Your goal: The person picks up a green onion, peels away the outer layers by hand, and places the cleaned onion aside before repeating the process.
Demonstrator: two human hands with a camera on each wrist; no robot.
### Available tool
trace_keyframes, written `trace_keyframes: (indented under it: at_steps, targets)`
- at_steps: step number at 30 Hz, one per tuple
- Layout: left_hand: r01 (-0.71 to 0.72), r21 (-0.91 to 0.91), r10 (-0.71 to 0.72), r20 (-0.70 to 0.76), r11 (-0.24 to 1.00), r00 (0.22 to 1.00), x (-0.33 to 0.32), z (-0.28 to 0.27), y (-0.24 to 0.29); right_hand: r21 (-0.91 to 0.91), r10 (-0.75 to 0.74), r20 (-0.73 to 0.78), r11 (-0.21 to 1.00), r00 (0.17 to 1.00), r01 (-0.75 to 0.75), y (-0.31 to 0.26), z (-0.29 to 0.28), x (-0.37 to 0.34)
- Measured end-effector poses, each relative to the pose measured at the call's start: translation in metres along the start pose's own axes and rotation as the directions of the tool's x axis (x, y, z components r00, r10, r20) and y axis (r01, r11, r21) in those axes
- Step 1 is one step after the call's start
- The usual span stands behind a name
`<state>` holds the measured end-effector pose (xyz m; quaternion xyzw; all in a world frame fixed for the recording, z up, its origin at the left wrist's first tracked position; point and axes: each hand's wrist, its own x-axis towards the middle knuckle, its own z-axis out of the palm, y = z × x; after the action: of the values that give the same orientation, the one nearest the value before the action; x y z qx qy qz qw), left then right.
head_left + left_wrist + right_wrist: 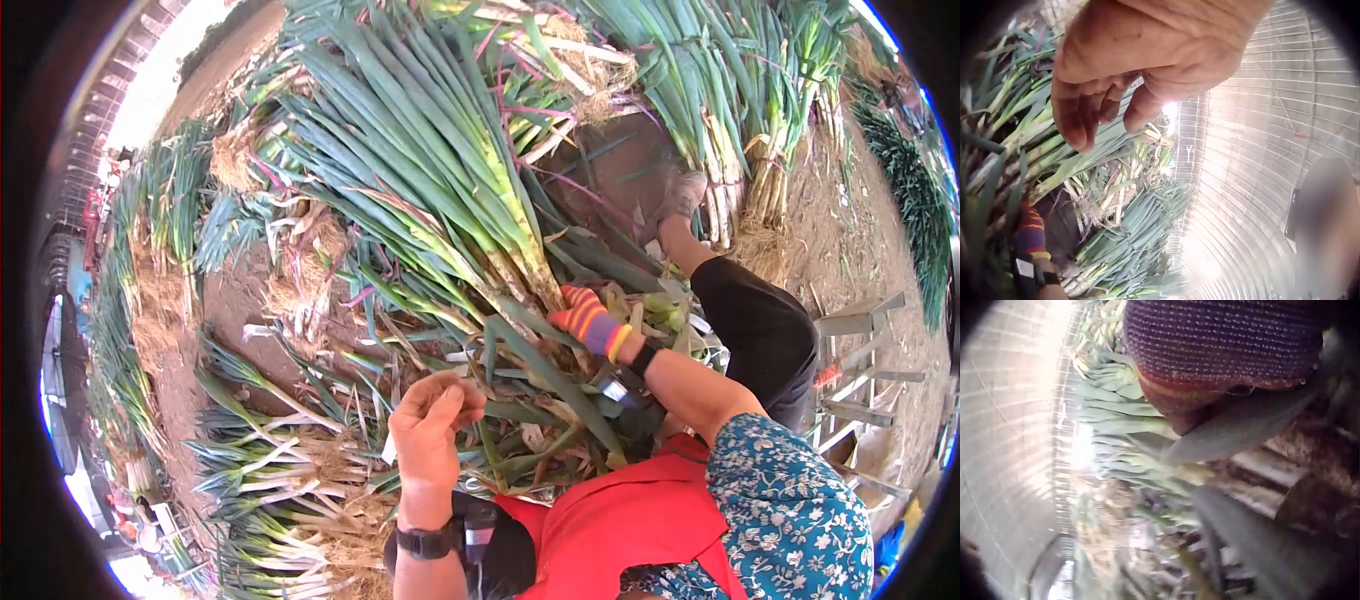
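A big bundle of long green onions [430, 150] lies across the pile in front of me, its leaves fanned toward the far left. In a striped glove, my right hand [597, 322] grips at the pale lower stalks. The right wrist view shows the knitted purple glove [1222, 347] from close up, with a flat green leaf [1241, 428] beneath its curled fingers, which are partly hidden. My bare left hand [430, 425] hovers near my lap, left of the stalks. Its fingers [1072, 119] hang loosely curled with nothing between them.
Loose trimmed leaves [540, 440] heap up against my red apron [630, 530]. Several rooted onions [290, 490] lie at the lower left. Tied bunches [770, 170] stand on the soil at the back right. A low metal frame [860, 370] is beside my right leg.
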<state>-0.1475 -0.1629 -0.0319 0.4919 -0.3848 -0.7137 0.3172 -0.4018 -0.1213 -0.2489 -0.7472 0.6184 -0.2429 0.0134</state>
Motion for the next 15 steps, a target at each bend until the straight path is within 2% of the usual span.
trace_keyframes:
  at_steps: [1,2,3,4,6,7,8,9,10,12,13,14,15]
  targets:
    - [-0.023,0.004,0.023,0.015,1.0,1.0,0.001,0.007,0.0,0.31,0.246,0.009,0.921,0.969,-0.237,-0.018,-0.025,0.005]
    - [-0.052,0.005,0.052,0.033,0.999,0.998,0.002,0.015,-0.001,0.58,0.454,0.087,0.7,0.887,-0.416,-0.031,-0.046,0.008]
    - [-0.089,0.029,0.088,0.029,0.996,0.996,0.002,0.021,-0.002,0.552,0.476,0.113,0.7,0.872,-0.453,-0.04,-0.057,0.008]
    - [-0.11,0.031,0.109,0.032,0.993,0.994,0.001,0.027,-0.004,0.641,0.445,0.181,0.623,0.877,-0.448,-0.048,-0.07,0.004]
    - [-0.21,-0.04,0.211,0.016,0.977,0.977,0.0,0.037,-0.006,0.671,0.549,0.124,0.567,0.827,-0.477,-0.078,-0.086,-0.002]
    - [-0.259,0.007,0.258,0.06,0.966,0.964,-0.001,0.038,-0.005,0.678,0.536,0.115,0.573,0.836,-0.461,-0.085,-0.089,-0.005]
    - [-0.272,0.009,0.271,0.049,0.962,0.961,-0.007,0.043,0.001,0.642,0.498,0.083,0.636,0.863,-0.428,-0.09,-0.091,-0.01]
    - [-0.356,-0.008,0.356,0.04,0.934,0.933,-0.013,0.049,0.007,0.6,0.457,0.058,0.694,0.887,-0.397,-0.098,-0.096,-0.013]
    - [-0.43,-0.024,0.43,0.028,0.903,0.902,-0.02,0.053,0.012,0.603,0.448,0.068,0.693,0.891,-0.395,-0.107,-0.099,-0.017]
    - [-0.497,-0.107,0.507,0.111,0.861,0.855,-0.032,0.049,0.03,0.525,0.355,0.125,0.769,0.927,-0.365,-0.133,-0.121,-0.014]
    - [-0.54,-0.162,0.554,0.059,0.826,0.83,-0.036,0.043,0.034,0.527,0.293,0.147,0.785,0.945,-0.326,-0.146,-0.13,-0.014]
    - [-0.591,-0.144,0.587,-0.069,0.794,0.806,-0.041,0.038,0.038,0.531,0.28,0.167,0.782,0.945,-0.326,-0.157,-0.138,-0.01]
    - [-0.635,-0.167,0.619,-0.14,0.754,0.773,-0.055,0.036,0.049,0.564,0.156,0.09,0.806,0.984,-0.18,-0.166,-0.145,-0.002]
